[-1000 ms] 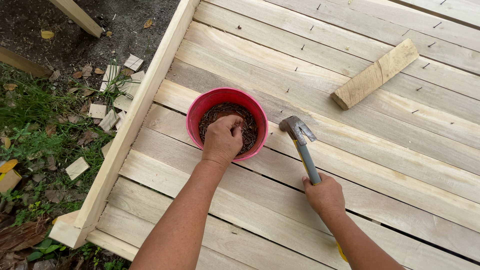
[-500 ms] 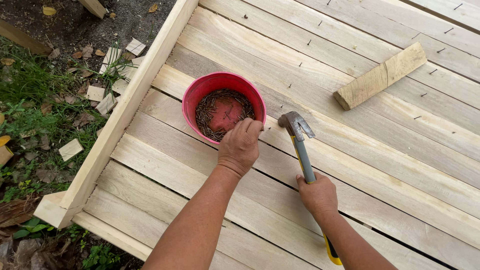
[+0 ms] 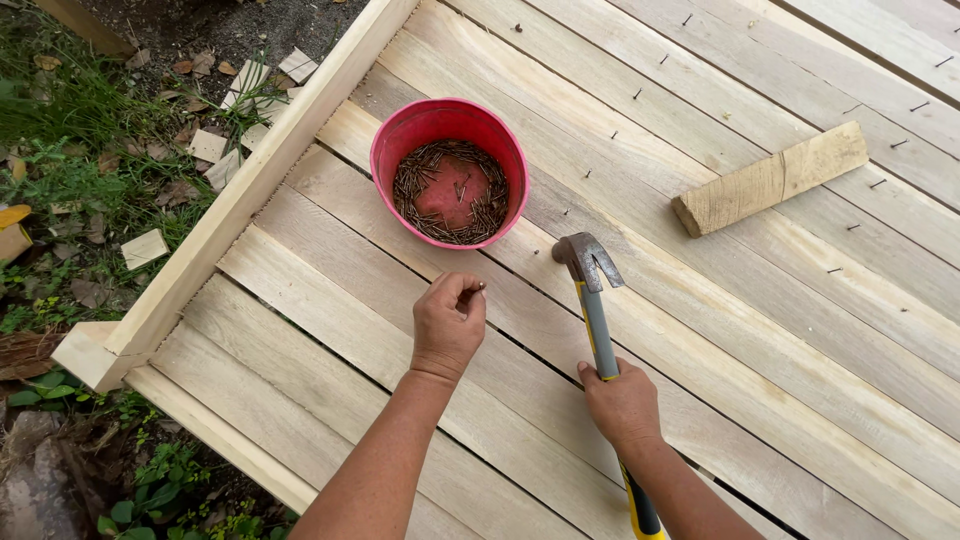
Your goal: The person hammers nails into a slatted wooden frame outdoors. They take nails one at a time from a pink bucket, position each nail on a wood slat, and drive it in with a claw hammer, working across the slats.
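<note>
A red bowl (image 3: 400, 140) holding several dark nails stands on the pale wooden planks (image 3: 760, 300). My left hand (image 3: 447, 327) is just below the bowl, fingers pinched on a nail (image 3: 474, 291) over a plank. My right hand (image 3: 622, 403) grips the grey and yellow handle of a claw hammer (image 3: 590, 268), whose steel head rests on the boards right of the bowl.
A short loose wood block (image 3: 770, 178) lies on the planks at the upper right. Nail heads dot the boards. A frame beam (image 3: 250, 190) edges the deck on the left; beyond it are grass, leaves and wood offcuts (image 3: 145, 248).
My left hand has come out of the bowl and moved toward me, now pinching a nail over the plank. The hammer has stayed nearly still.
</note>
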